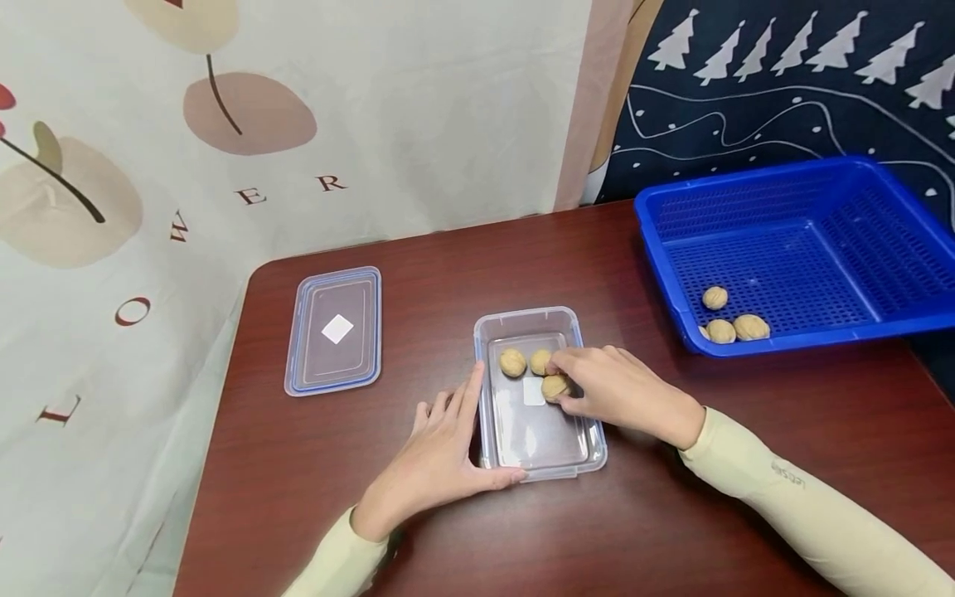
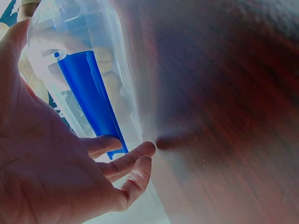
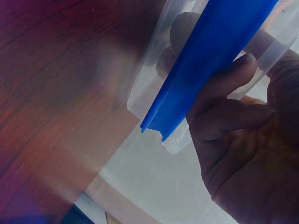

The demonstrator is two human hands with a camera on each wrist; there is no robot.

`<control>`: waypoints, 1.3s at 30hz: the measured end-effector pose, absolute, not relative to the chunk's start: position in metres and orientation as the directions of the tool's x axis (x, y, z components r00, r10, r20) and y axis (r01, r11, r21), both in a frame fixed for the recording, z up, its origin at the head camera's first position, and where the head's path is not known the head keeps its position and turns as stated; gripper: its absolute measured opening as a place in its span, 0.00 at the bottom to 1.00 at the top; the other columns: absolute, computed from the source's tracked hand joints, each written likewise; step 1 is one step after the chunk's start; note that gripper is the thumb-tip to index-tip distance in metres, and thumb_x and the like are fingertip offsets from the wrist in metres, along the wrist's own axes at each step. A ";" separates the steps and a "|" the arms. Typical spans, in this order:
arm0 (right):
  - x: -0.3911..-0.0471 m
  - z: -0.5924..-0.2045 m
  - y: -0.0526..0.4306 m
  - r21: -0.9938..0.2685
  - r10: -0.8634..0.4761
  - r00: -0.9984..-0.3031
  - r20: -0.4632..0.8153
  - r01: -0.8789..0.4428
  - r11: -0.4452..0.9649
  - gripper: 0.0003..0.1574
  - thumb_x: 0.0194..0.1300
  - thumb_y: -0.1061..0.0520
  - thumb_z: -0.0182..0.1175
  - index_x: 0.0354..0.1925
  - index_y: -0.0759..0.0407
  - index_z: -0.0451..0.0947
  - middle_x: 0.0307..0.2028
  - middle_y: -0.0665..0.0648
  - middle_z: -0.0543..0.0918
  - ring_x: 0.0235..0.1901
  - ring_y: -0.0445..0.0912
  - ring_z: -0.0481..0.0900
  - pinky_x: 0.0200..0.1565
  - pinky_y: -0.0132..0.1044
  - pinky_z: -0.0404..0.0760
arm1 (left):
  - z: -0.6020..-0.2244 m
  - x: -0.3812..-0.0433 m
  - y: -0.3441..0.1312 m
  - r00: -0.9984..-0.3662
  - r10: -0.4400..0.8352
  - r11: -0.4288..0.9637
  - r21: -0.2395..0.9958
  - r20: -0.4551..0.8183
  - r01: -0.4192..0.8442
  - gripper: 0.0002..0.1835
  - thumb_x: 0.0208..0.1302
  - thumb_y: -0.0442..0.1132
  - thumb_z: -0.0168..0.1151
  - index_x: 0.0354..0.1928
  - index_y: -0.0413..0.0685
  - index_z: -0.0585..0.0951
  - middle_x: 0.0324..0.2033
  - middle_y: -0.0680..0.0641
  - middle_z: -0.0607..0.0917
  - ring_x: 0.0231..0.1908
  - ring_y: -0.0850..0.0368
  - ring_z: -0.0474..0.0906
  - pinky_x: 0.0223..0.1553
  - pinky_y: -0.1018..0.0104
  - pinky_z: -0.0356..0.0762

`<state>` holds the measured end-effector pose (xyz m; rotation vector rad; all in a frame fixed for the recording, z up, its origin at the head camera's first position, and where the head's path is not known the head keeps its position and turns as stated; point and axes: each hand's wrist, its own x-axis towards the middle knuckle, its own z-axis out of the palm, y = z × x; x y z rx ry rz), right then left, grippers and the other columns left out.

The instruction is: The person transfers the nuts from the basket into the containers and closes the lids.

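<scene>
A clear plastic food container (image 1: pixel 548 452) with blue side clips stands on the table. My right hand (image 1: pixel 622 394) reaches in over its right wall and pinches a walnut (image 1: pixel 555 388) between thumb and fingers, low inside. Two more walnuts are in there, one walnut (image 1: pixel 512 362) at the left and another walnut (image 1: pixel 540 362) partly behind my fingers. My left hand (image 1: pixel 440 460) steadies the container, fingers straight along its left side and thumb at the front rim. In the left wrist view, a blue clip (image 2: pixel 88 88) lies beyond the fingertips; the right wrist view shows another blue clip (image 3: pixel 201 70) beside my right fingers.
The container's lid (image 1: pixel 321 352), clear with a blue seal, lies flat at the left. At the right, a blue plastic basket (image 1: pixel 761 257) holds several walnuts (image 1: pixel 749 327) in its near left corner. Printed cloths hang behind the table (image 1: pixel 440 282).
</scene>
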<state>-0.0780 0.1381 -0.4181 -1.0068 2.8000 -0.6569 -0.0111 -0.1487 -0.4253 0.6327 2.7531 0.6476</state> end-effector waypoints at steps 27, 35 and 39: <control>-0.083 -0.396 0.171 -0.459 -0.439 -0.794 0.419 -0.603 0.653 0.14 0.72 0.57 0.72 0.54 0.57 0.87 0.46 0.53 0.89 0.32 0.46 0.84 0.32 0.43 0.84 | -0.427 -0.008 -0.152 -0.886 0.447 0.811 0.474 -0.125 0.343 0.78 0.52 0.86 0.68 0.90 0.50 0.40 0.77 0.41 0.72 0.67 0.43 0.70 0.60 0.41 0.62; -0.087 -0.390 0.187 -0.478 -0.352 -0.834 0.425 -0.537 0.695 0.14 0.71 0.61 0.72 0.54 0.57 0.87 0.48 0.54 0.90 0.36 0.47 0.85 0.38 0.48 0.86 | -0.425 -0.009 -0.151 -0.882 0.456 0.814 0.458 -0.122 0.358 0.79 0.52 0.85 0.69 0.90 0.50 0.39 0.76 0.40 0.73 0.66 0.44 0.70 0.59 0.44 0.62; -0.086 -0.388 0.196 -0.470 -0.317 -0.842 0.437 -0.514 0.717 0.15 0.70 0.62 0.73 0.54 0.57 0.87 0.46 0.53 0.89 0.32 0.47 0.80 0.34 0.43 0.81 | -0.426 -0.010 -0.149 -0.876 0.467 0.811 0.454 -0.124 0.368 0.79 0.52 0.84 0.70 0.90 0.50 0.38 0.76 0.41 0.73 0.66 0.43 0.70 0.60 0.43 0.62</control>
